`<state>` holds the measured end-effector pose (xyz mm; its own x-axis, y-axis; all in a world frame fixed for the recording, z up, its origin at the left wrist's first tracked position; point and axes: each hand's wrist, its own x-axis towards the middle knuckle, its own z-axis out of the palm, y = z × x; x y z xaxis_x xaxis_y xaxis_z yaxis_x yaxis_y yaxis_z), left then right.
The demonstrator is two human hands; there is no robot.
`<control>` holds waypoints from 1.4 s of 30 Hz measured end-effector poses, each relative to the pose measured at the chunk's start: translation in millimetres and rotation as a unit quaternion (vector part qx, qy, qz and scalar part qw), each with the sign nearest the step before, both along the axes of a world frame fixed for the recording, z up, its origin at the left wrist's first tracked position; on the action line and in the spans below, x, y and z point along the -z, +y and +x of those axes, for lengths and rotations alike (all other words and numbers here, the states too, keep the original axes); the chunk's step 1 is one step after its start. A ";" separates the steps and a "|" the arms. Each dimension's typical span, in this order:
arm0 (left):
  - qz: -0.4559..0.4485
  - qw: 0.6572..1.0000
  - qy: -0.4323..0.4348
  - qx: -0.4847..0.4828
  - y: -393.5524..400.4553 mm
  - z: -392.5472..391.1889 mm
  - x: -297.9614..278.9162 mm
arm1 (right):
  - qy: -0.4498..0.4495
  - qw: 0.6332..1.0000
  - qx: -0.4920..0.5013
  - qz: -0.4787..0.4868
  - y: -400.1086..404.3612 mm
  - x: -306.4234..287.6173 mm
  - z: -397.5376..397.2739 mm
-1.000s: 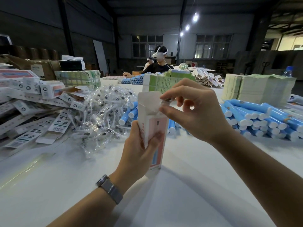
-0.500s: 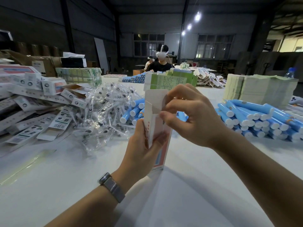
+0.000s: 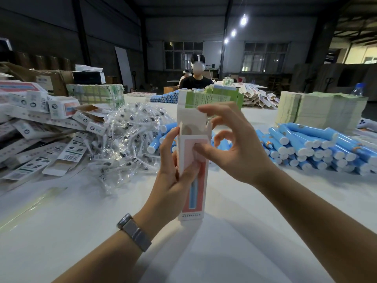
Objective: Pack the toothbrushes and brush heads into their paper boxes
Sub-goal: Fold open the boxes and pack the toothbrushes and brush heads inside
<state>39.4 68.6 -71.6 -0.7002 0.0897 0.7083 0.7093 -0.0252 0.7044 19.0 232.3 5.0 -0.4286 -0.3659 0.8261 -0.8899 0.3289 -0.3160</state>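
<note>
A tall white and pink paper box stands upright on the white table, its top flap open. My left hand grips the box's left side. My right hand has its thumb on the box front and its index finger curled over the raised top flap. Brush heads in clear wrappers lie heaped to the left. Blue toothbrush handles are piled on the right, with a few more behind the box. What is inside the box cannot be seen.
Folded and flat paper boxes are heaped at the far left. A stack of flat cartons stands at the back right, green boxes behind the held box. A person sits across the table.
My right hand has moved down from above the box mouth; its thumb now presses the box front and its index finger bends over the top flap. The box sits slightly lower and straighter.
</note>
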 end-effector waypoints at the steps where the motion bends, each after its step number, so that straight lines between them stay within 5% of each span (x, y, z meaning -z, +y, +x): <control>1: 0.013 1.000 -0.014 0.009 0.6 1.2 -1.3 | -0.003 1.000 -0.005 -0.028 -0.7 1.6 -0.9; 19: 0.047 0.999 0.007 -0.017 -0.8 4.0 -10.4 | -0.086 0.983 -0.127 -0.098 -10.9 0.5 3.3; 34: 0.070 0.997 -0.007 0.020 -0.6 3.6 -15.1 | -0.088 0.990 -0.094 -0.056 -13.1 -4.5 3.6; 42: 0.036 0.998 0.021 -0.052 2.1 8.2 -13.9 | -0.121 0.984 -0.112 -0.074 -13.8 -11.4 10.4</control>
<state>47.6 70.6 -57.7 -0.6729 -0.0342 0.7389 0.7394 -0.0002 0.6733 29.4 218.5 16.4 -0.5415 -0.3579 0.7607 -0.8276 0.0677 -0.5572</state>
